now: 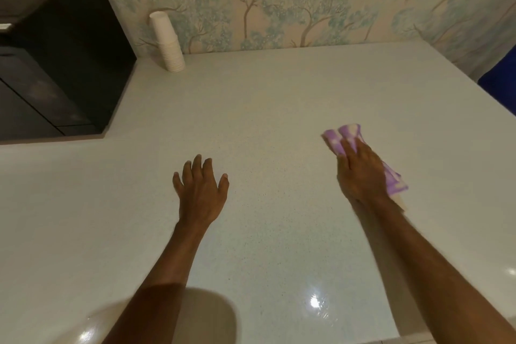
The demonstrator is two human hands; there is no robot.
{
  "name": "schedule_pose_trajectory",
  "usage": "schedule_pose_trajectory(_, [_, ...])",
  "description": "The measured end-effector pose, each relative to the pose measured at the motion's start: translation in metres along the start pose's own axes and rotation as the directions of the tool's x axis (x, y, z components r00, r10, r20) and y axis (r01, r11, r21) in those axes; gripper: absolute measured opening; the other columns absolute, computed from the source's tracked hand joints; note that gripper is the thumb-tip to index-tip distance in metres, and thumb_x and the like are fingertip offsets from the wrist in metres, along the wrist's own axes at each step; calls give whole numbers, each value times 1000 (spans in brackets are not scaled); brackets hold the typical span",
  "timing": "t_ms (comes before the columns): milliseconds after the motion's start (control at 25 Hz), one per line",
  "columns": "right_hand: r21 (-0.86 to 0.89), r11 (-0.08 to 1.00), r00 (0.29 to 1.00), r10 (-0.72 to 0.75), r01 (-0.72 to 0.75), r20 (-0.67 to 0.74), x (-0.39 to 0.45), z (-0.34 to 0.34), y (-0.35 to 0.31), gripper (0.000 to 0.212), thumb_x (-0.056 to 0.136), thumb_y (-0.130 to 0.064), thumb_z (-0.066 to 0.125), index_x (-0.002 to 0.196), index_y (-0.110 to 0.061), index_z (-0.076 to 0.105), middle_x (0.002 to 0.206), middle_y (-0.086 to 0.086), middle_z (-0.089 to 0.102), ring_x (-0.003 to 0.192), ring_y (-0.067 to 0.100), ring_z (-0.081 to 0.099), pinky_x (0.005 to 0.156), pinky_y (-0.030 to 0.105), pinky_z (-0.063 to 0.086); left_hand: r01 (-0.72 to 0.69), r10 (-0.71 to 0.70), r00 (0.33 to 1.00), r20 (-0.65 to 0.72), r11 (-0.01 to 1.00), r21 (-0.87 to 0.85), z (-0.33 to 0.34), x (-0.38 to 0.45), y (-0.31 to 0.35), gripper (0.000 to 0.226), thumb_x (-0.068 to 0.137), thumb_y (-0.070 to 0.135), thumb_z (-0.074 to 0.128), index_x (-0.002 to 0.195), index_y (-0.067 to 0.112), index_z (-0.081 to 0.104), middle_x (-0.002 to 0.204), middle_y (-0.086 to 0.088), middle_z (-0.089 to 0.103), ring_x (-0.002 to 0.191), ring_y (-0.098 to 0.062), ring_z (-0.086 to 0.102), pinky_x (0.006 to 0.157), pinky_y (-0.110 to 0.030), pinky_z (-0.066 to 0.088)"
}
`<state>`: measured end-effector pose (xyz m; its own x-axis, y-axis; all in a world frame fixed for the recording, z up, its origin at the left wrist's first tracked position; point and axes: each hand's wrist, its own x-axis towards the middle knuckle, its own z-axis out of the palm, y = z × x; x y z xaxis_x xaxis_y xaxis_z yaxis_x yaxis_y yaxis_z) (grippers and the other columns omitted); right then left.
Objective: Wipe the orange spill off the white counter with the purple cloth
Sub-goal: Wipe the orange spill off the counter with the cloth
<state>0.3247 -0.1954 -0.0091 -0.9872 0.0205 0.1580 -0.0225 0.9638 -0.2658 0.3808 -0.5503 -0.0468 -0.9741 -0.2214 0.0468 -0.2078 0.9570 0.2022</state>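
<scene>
Head view: right hand pressed flat on purple cloth against white counter, left hand spread, palm down, empty, w/ paper cups stacked at back.

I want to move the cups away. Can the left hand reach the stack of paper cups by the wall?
Probably yes. The left hand lies empty and flat on the counter, and only bare counter separates it from the stack of paper cups, though the arm must stretch forward.

Two bare forearms, no sleeves visible, left hand, right hand, short nails
</scene>
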Motion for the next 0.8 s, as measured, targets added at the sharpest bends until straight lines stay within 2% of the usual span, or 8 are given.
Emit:
schedule_pose_trajectory(80, [-21, 979, 978, 204, -205, -39, -32, 6, -16, 53, 111, -29, 31, 161, -15, 36, 165, 21, 37, 148, 41, 40, 122, 50, 34, 3, -4, 1000, 8, 1000, 5, -1, -1, 1, 66, 101, 52, 34, 154, 11, 35, 165, -16, 29, 152, -38, 24, 121, -63, 16])
schedule_pose_trajectory(160, [-17, 974, 975, 224, -224, -5, -67, 14, -60, 54, 110, -26, 33, 161, -8, 36, 168, 26, 29, 152, 42, 34, 124, 50, 29, 7, -7, 1000, 15, 1000, 0, -1, -1, 1, 66, 102, 52, 34, 154, 11, 35, 165, -16, 29, 153, -38, 24, 121, -63, 16])
schedule_pose_trajectory(320, [152, 982, 985, -133, 116, 107, -135, 36, -143, 58, 108, -28, 39, 165, -21, 31, 173, 14, 26, 159, 34, 27, 132, 45, 17, 18, -19, 999, -30, 998, -54, -5, -4, 3, 61, 102, 48, 39, 151, 13, 40, 163, -14, 34, 151, -35, 28, 121, -62, 16])
schedule_pose_trajectory(400, [249, 954, 967, -207, 167, 148, -141, 33, -149, 56, 110, -39, 32, 165, -28, 31, 174, 6, 25, 162, 27, 23, 131, 39, 13, 35, -48, 995, -84, 988, -152, -8, -11, 10, 55, 102, 48, 40, 147, 18, 46, 161, -10, 39, 150, -30, 31, 121, -59, 15])
schedule_pose_trajectory(520, [484, 875, 981, -94, 0, 170, -120, 14, -129, 53, 111, -43, 39, 160, -26, 41, 174, -1, 26, 160, 20, 24, 127, 32, 20, 9, -52, 990, -133, 951, -310, -13, -29, 31, 58, 96, 60, 29, 134, 27, 58, 152, 0, 50, 143, -22, 39, 119, -52, 21])
schedule_pose_trajectory(640, [433, 900, 989, -15, -51, 147, -101, 0, -96, 48, 108, -38, 49, 153, -20, 51, 164, 4, 43, 152, 24, 37, 119, 31, 31, -15, -16, 996, -85, 936, -352, -13, -43, 56, 66, 90, 73, 24, 126, 31, 61, 139, 4, 57, 132, -20, 46, 112, -47, 30])
schedule_pose_trajectory(720, [411, 911, 982, -37, -43, 184, -103, -6, -87, 48, 104, -41, 56, 148, -22, 57, 152, 4, 55, 140, 25, 48, 107, 27, 37, 5, -14, 999, -35, 968, -251, -12, -43, 64, 61, 91, 73, 34, 125, 30, 61, 134, 1, 57, 124, -22, 49, 107, -46, 32])
schedule_pose_trajectory(800, [299, 954, 965, -111, 36, 240, -113, -5, -87, 54, 100, -49, 60, 148, -25, 56, 145, 3, 58, 129, 24, 53, 98, 28, 42, 16, -16, 1000, -2, 989, -146, -9, -42, 66, 54, 92, 69, 45, 122, 27, 60, 128, -3, 58, 116, -22, 51, 100, -41, 34])
